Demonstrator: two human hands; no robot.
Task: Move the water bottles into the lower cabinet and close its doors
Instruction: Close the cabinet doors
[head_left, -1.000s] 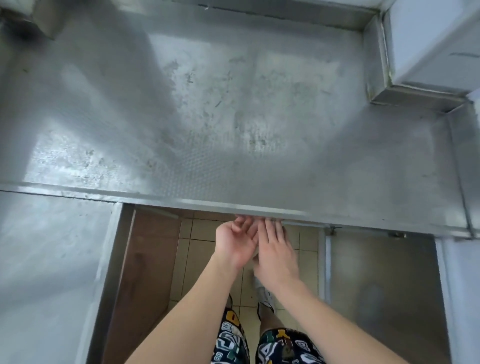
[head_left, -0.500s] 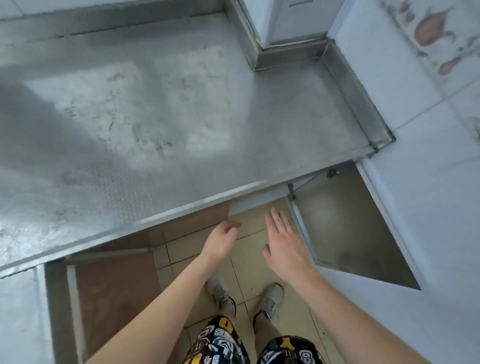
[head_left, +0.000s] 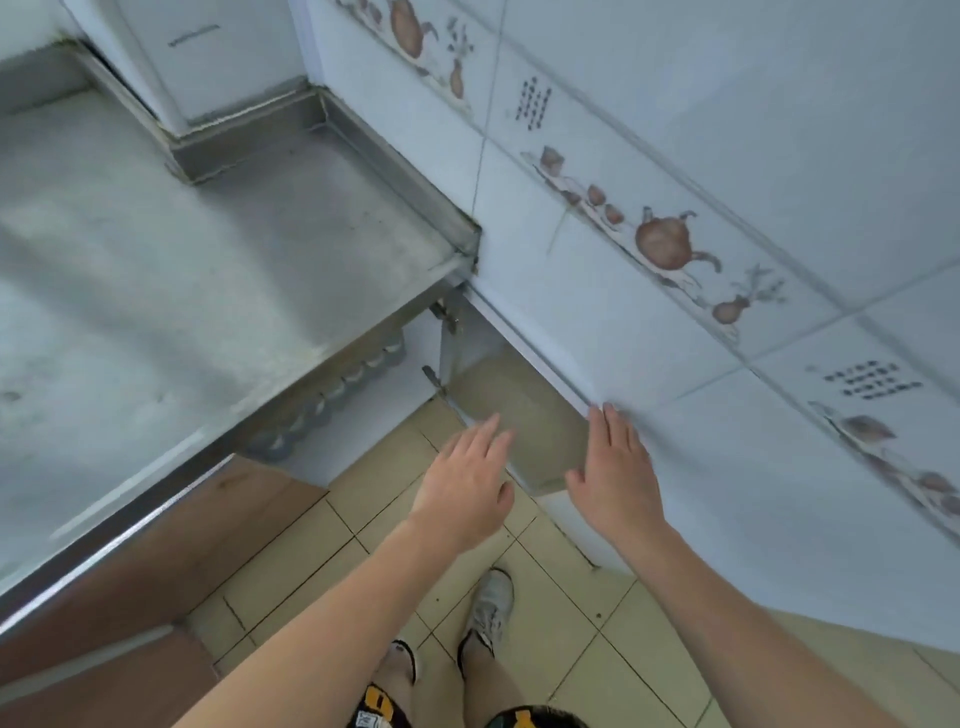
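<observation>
Seen from above: 2 bare hands stretched out over a tan tiled floor (head_left: 597, 670), both empty. Left hand (head_left: 467, 488) palm down, fingers (head_left: 480, 436) spread loosely and pointing toward 1 o'clock, gripping nothing. Right hand (head_left: 618, 473) just beside it at 3 o'clock, flat and open, fingertips reaching the top edge of the open cabinet door (head_left: 524, 415) where that edge meets the tiled wall (head_left: 675, 130); actual contact hard to judge through the blur.

At 10 o'clock from the hands, a bare steel desk (head_left: 208, 249) with a raised rim along its far and right sides. Beneath its front edge, the lower cabinet (head_left: 384, 384) standing open. Inside, a row of water bottles (head_left: 332, 395), only their pale caps and tops visible, running from 1 o'clock down to 7 o'clock under the overhang; exact count unclear through the blur.

Right cabinet door swung out against the wall, hinges (head_left: 441, 317) showing at its inner edge. At 8 o'clock, a brown panel (head_left: 171, 525) below the desk edge, possibly the other door. At 6 o'clock, 2 grey shoes (head_left: 488, 608) and patterned shorts (head_left: 379, 712).
</observation>
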